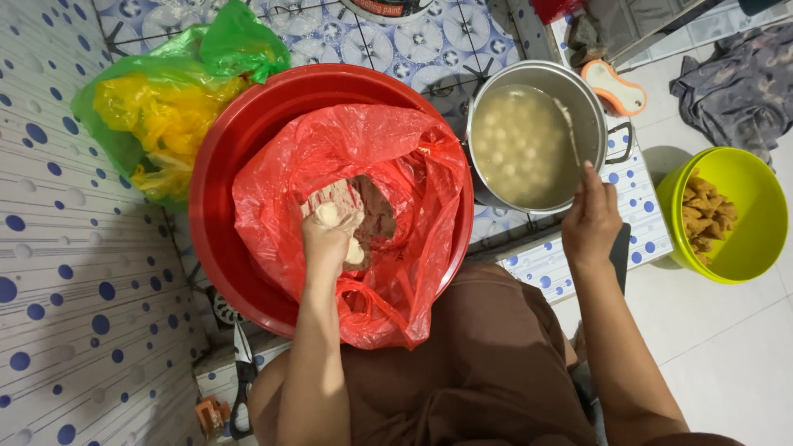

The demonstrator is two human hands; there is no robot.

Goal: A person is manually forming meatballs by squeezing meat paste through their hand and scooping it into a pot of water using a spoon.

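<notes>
Looking down past a brown-clothed lap (487, 372), both forearms reach forward over a tiled worktop (578, 264).

Left hand (329, 239): arm runs straight up the frame, wrist bent down into the mouth of a red plastic bag (413, 190). Grip is closed on a pale lump of dough (328, 215); more pale paste squeezes out at the finger side. Rest of the paste sits deeper in the bag, brownish-grey. Bag lies open inside a big red basin (223, 165), probably so the basin props the bag walls up and catches spill.

Right hand (591, 223): forearm angled up from lower right, hand at the near rim of a metal pot (578, 91), fingers pressed together on the end of a thin spoon handle (568, 124) that leans across the pot. Pot holds cloudy liquid with pale round balls (516, 144) in it. It sits just right of the basin, nearly touching, so the reach from bag to pot is short.

Left of the basin: green plastic bag (231, 41) with yellow stuff inside. Scissors (242, 372) lie at the near worktop edge. On the floor, right: a lime-green bowl (743, 248) of brown fried pieces. Beyond it lies a crumpled dark cloth (735, 83), and an orange-and-white tool (615, 87) lies behind the pot.
</notes>
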